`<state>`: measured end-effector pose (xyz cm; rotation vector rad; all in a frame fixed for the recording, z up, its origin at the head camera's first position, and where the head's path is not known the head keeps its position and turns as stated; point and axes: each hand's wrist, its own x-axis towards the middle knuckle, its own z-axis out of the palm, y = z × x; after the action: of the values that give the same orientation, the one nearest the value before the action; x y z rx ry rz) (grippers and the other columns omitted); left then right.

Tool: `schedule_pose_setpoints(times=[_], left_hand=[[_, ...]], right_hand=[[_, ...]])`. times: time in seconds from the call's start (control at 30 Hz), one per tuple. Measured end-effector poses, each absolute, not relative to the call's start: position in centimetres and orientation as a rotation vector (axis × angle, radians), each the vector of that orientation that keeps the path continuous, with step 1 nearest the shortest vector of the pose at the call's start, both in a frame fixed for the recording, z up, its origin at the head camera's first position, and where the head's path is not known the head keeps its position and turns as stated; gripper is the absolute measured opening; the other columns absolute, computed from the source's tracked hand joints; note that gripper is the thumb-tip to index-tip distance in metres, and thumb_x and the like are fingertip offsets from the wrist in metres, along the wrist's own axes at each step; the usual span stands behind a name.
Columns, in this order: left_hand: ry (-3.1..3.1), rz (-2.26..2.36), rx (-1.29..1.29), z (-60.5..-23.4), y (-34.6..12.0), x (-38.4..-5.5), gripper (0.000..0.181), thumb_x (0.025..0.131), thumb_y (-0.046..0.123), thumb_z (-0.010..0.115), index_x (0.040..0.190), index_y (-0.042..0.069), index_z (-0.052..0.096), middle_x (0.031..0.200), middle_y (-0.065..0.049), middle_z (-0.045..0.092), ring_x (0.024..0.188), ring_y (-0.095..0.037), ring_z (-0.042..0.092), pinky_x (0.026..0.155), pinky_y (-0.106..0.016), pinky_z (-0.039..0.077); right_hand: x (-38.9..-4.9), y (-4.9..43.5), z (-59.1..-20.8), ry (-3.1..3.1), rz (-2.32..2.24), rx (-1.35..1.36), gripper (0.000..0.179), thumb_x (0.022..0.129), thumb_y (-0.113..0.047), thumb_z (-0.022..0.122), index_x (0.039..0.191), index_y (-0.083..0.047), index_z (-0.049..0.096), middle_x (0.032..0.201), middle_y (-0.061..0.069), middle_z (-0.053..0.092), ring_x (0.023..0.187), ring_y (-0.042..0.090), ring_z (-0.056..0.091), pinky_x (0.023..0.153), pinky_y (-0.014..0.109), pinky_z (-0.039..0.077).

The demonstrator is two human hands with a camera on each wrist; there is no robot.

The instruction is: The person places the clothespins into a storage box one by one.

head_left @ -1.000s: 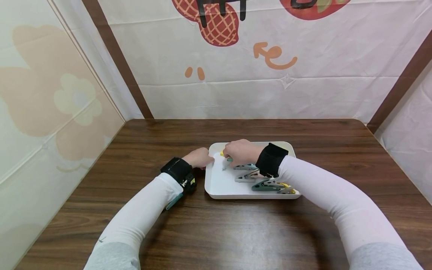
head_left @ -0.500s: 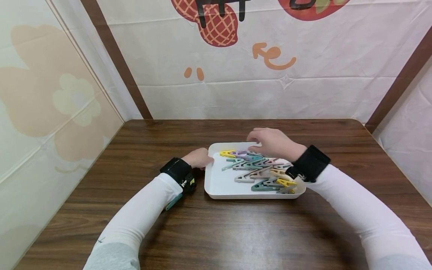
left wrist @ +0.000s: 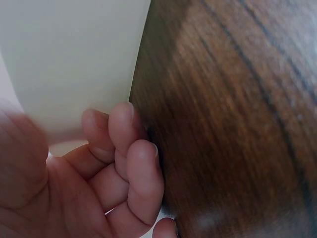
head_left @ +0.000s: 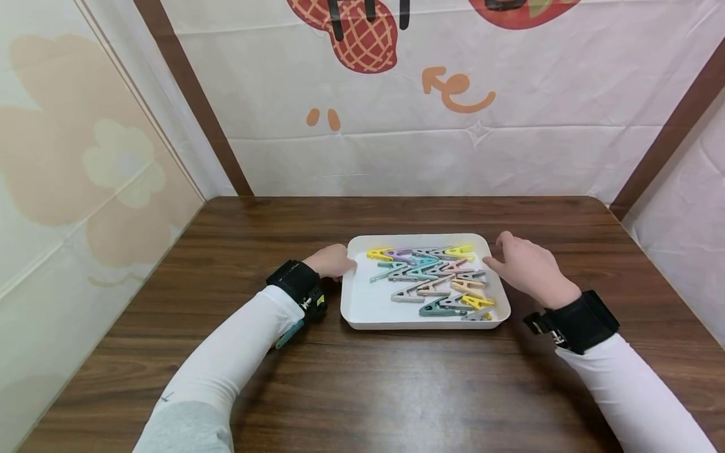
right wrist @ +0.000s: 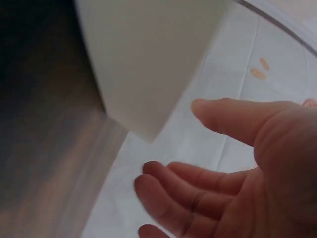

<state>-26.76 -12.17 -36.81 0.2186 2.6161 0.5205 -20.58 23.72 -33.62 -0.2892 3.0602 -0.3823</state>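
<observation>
A white rectangular tray (head_left: 364,309) lies on the table, holding several plastic clothespins (head_left: 435,289) in yellow, purple, teal, pink, beige and grey. My left hand (head_left: 330,260) grips the tray's left rim, thumb over the edge; in the left wrist view its fingers (left wrist: 143,178) curl against the outer wall. Just off the tray's right side is my right hand (head_left: 528,267), thumb and fingers apart with nothing between them. The right wrist view shows the tray's outer wall (right wrist: 143,64) in front of that spread thumb and fingers.
The brown wooden table (head_left: 396,390) extends around the tray. Behind it hangs a white printed curtain (head_left: 385,157), with another patterned sheet (head_left: 113,189) on the left. A teal item (head_left: 290,333) shows beneath the left wrist strap.
My right hand has left the clothespins, lifting over the tray and moving right to its right side. My left hand stays at the left rim.
</observation>
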Motion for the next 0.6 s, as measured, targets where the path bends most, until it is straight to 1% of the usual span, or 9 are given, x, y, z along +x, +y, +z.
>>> schedule_pose_setpoints(times=[0.13, 0.2, 0.23, 0.3, 0.37, 0.47, 0.6], left_hand=[[2.624, 0.516, 0.225, -36.9, -12.1, -26.9, 0.024, 0.092, 0.018, 0.051, 0.102, -0.002, 0.06, 0.062, -0.004, 0.055, 0.056, -0.017, 0.05, 0.057, -0.026, 0.039], [2.627, 0.513, 0.222, -37.0, -12.1, -27.0, 0.024, 0.092, 0.018, 0.051, 0.101, -0.002, 0.061, 0.062, -0.004, 0.055, 0.056, -0.017, 0.05, 0.057, -0.026, 0.039], [2.629, 0.511, 0.22, -37.0, -12.1, -27.0, 0.024, 0.092, 0.018, 0.051, 0.102, -0.002, 0.061, 0.062, -0.004, 0.055, 0.057, -0.017, 0.05, 0.057, -0.026, 0.039], [2.628, 0.509, 0.208, -37.1, -12.1, -27.0, 0.025, 0.092, 0.018, 0.051, 0.102, -0.002, 0.061, 0.063, -0.004, 0.056, 0.057, -0.017, 0.05, 0.057, -0.026, 0.039], [2.626, 0.509, 0.2, -37.0, -12.1, -27.0, 0.025, 0.092, 0.018, 0.051, 0.103, -0.002, 0.061, 0.062, -0.004, 0.055, 0.056, -0.017, 0.05, 0.057, -0.026, 0.038], [2.626, 0.51, 0.2, -37.1, -12.1, -27.0, 0.025, 0.092, 0.018, 0.05, 0.103, -0.002, 0.061, 0.062, -0.005, 0.055, 0.056, -0.016, 0.05, 0.057, -0.026, 0.038], [2.64, 0.497, 0.22, -37.1, -12.2, -27.0, 0.026, 0.092, 0.019, 0.05, 0.104, -0.002, 0.061, 0.066, -0.006, 0.058, 0.059, -0.017, 0.052, 0.059, -0.027, 0.04]], right_hand=[[-20.7, 24.5, -34.6, 2.961, -0.479, -0.206, 0.057, 0.095, -0.037, 0.058, 0.123, 0.012, 0.049, 0.097, 0.025, 0.064, 0.083, 0.032, 0.061, 0.066, 0.045, 0.049], [-20.9, 24.7, -35.1, 2.924, -0.521, -0.212, 0.058, 0.095, -0.038, 0.058, 0.123, 0.012, 0.051, 0.107, 0.028, 0.062, 0.091, 0.035, 0.062, 0.07, 0.048, 0.049], [-20.9, 24.8, -35.3, 2.906, -0.536, -0.218, 0.058, 0.095, -0.039, 0.057, 0.122, 0.012, 0.052, 0.109, 0.027, 0.062, 0.093, 0.035, 0.061, 0.072, 0.048, 0.049], [-21.2, 24.7, -35.7, 2.86, -0.566, -0.229, 0.057, 0.095, -0.039, 0.057, 0.122, 0.011, 0.053, 0.107, 0.025, 0.063, 0.086, 0.031, 0.063, 0.071, 0.046, 0.049], [-21.4, 24.7, -36.1, 2.813, -0.616, -0.233, 0.054, 0.096, -0.036, 0.057, 0.123, 0.011, 0.052, 0.105, 0.022, 0.064, 0.075, 0.026, 0.063, 0.067, 0.041, 0.049], [-21.6, 24.6, -36.5, 2.758, -0.687, -0.249, 0.051, 0.098, -0.03, 0.056, 0.125, 0.012, 0.049, 0.102, 0.021, 0.063, 0.061, 0.019, 0.058, 0.059, 0.035, 0.047], [-21.7, 24.4, -37.0, 2.716, -0.75, -0.237, 0.05, 0.099, -0.024, 0.054, 0.129, 0.014, 0.043, 0.106, 0.026, 0.06, 0.061, 0.019, 0.056, 0.053, 0.033, 0.047]])
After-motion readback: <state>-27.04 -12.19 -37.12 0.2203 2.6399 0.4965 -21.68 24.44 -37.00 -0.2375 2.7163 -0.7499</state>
